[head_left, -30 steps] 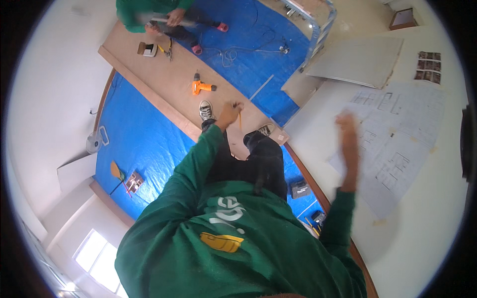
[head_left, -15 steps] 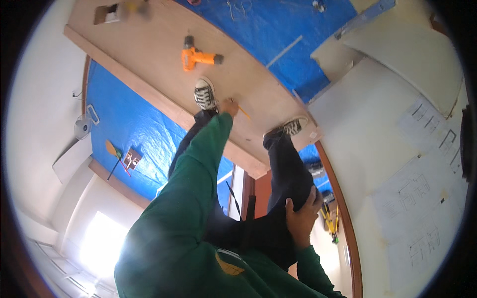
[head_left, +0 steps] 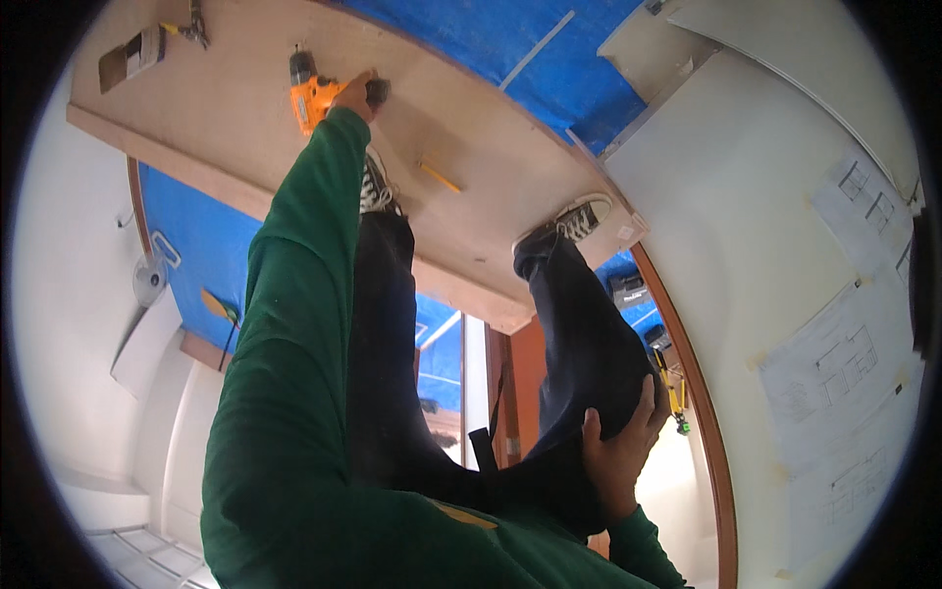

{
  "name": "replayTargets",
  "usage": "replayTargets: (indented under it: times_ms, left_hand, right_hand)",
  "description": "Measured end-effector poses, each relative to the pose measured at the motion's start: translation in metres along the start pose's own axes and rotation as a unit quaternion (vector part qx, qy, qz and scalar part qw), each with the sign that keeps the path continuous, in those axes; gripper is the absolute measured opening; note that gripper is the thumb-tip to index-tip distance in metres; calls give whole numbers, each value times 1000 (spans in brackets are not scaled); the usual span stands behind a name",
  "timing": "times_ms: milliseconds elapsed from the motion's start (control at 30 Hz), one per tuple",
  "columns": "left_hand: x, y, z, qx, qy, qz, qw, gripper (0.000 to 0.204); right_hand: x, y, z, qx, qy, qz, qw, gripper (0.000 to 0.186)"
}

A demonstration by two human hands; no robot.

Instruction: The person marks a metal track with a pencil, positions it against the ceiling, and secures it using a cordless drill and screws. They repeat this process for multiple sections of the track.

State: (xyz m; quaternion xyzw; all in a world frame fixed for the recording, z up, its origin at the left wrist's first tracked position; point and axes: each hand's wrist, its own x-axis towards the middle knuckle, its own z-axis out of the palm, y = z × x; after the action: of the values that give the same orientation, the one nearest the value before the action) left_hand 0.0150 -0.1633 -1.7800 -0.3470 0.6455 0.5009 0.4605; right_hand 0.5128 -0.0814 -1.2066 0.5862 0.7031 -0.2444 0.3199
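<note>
- Past the board's far edge, on to a blue sheet [head_left: 579, 88]: could slip there, from stepping back without looking down.
- Up on a long wooden board [head_left: 235, 108]: might wobble or tip, from putting too much weight near the end, close to the right shoe [head_left: 586, 218].
- Down on a bent right leg [head_left: 579, 329], with the right hand [head_left: 623, 452] resting on the knee, fingers spread, holding nothing to be seen: could slide off and tumble forward, from leaning too hard.
- Over the board, just beside the left shoe [head_left: 374, 187], an orange drill [head_left: 312, 101], with the left hand [head_left: 351, 96] curled round its handle. Cannot tell how tight, or whether lifted at all. Could drop on the toes, from a weak hold. Could also spin by mistake, from squeezing the trigger too soon.
- Off to the left, near the drill's nose side, an open box [head_left: 130, 59]: might get knocked over, from swinging the drill wide.
- Next to the box, a small tool with a yellow handle [head_left: 196, 25]: could get pushed off the edge by the same swing.
- Between the shoes, a thin yellow stick, like a pencil [head_left: 440, 175]: could roll underfoot or snap, from moving a foot carelessly.
</note>
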Motion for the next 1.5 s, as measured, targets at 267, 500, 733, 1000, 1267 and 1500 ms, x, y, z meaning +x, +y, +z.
replayTargets:
  times_ms: [267, 500, 733, 1000, 1267, 1500]
  left_hand:
    - [-100, 4, -18, -114, -111, 118, 980, 10]
    - [-400, -87, 9, -151, -384, -192, 890, 60]
    - [-513, -206, 33, -313, -542, -401, 669, 56]
    - [-342, -388, -56, 173, -51, -331, 926, 71]
    - [-180, -551, -70, 212, -1, -192, 958, 52]
    - [-155, -506, -54, 835, -178, 29, 520, 64]
  right_hand:
    - [13, -4, -10, -9, -17, -62, 998, 81]
    - [129, -50, 58, 667, -367, 58, 646, 67]
    - [119, -61, 39, 865, -312, 68, 386, 48]
    - [174, -59, 56, 753, -168, 111, 626, 52]
    - [179, -62, 32, 746, -148, 105, 640, 54]
    - [176, -52, 36, 780, -134, 57, 608, 48]
